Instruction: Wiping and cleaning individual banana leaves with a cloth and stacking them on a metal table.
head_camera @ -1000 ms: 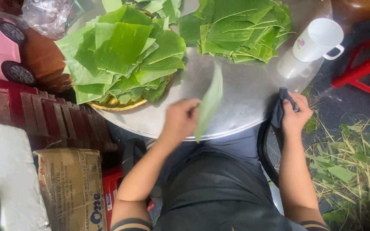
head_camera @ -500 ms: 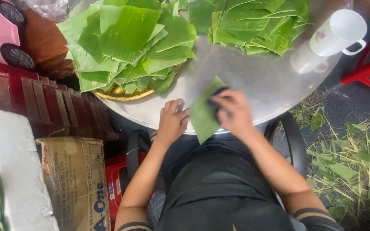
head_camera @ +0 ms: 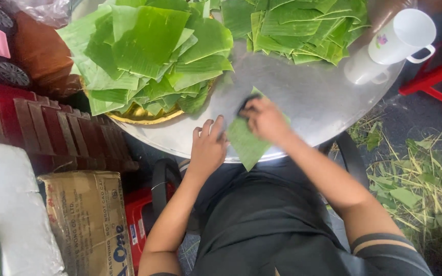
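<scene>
A cut green banana leaf piece lies flat on the near edge of a round metal table, its tip hanging over the rim. My left hand rests flat on the table and presses the leaf's left edge. On top of the leaf, my right hand grips a small dark cloth. A heap of leaf pieces fills a gold tray at the left. A second leaf pile sits at the table's far side.
A white plastic mug and its lid stand at the table's right. Red brick-pattern blocks and a cardboard box lie at the left. Leaf scraps litter the ground at the right, near a red stool.
The leaf went from held upright in my left hand to lying flat on the table. My right hand brought the cloth from the right onto the leaf.
</scene>
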